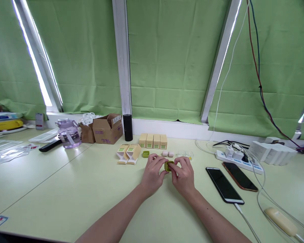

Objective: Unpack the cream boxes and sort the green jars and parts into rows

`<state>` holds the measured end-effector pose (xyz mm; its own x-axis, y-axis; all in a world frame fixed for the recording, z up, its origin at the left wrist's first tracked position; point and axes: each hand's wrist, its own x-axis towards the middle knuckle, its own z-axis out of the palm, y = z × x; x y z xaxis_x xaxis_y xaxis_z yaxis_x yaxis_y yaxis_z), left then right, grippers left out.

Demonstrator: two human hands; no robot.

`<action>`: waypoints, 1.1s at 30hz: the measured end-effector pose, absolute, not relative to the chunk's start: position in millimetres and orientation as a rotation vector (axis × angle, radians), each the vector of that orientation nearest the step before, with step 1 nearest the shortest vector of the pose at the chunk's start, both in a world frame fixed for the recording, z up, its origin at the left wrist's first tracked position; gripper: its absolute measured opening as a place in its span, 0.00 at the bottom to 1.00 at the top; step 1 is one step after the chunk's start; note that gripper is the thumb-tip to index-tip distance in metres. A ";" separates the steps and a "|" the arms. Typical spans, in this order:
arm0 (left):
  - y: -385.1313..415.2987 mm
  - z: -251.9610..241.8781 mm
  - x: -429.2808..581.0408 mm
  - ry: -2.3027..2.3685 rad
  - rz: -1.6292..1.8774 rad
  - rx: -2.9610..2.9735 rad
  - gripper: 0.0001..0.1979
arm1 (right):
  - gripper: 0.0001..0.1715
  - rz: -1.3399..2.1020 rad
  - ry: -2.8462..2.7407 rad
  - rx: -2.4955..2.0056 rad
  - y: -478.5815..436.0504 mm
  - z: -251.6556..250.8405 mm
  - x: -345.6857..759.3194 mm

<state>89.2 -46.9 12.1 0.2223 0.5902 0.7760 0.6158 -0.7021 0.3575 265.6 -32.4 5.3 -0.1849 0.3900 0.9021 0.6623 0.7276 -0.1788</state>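
A small olive-green case is held up between my two hands over the table. The fingers and thumb of my left hand pinch its left side. My right hand grips its right side, with fingertips reaching into it; whatever lies inside is too small to make out. Just behind my left hand sits another green case. Two pale pink pieces stand behind the held case, and clear plastic pieces lie to their right. Two opened cream boxes rest to the left.
Several closed cream boxes form a row at the back. Two phones and a power strip with cables lie right. A cardboard box, a black cylinder and a purple jug stand back left.
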 end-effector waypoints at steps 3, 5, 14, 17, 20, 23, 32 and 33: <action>-47.4 11.6 89.6 -1.197 -1.507 -2.433 0.22 | 0.16 -0.293 -1.809 -0.825 -32.1 5.0 265.5; -47.8 11.7 89.8 -1.201 -1.495 -2.430 0.22 | 0.15 -0.295 -1.809 -0.827 -31.3 4.4 265.5; -48.9 14.0 89.6 -1.132 -1.442 -2.392 0.20 | 0.13 -0.297 -1.790 -0.838 -30.8 3.0 262.7; -48.7 13.9 90.1 -1.129 -1.415 -2.384 0.20 | 0.13 -0.295 -1.796 -0.846 -31.2 3.2 262.2; -48.6 13.5 90.4 -1.132 -1.406 -2.379 0.20 | 0.13 -0.292 -1.805 -0.854 -32.1 4.1 261.8; -48.4 13.4 90.2 -1.141 -1.408 -2.378 0.20 | 0.13 -0.286 -1.807 -0.855 -33.6 5.9 261.1; -47.4 13.5 90.4 -1.169 -1.420 -2.318 0.21 | 0.13 -0.309 -1.796 -0.825 -33.4 5.3 260.6; -47.2 13.4 90.3 -1.167 -1.423 -2.315 0.22 | 0.12 -0.313 -1.794 -0.826 -33.3 5.1 260.7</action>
<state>90.3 -47.2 13.4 0.2319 0.5246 0.8192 0.7006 -0.6743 0.2335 260.7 -33.3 5.1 -0.1746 0.3820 0.9075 0.6671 0.7238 -0.1764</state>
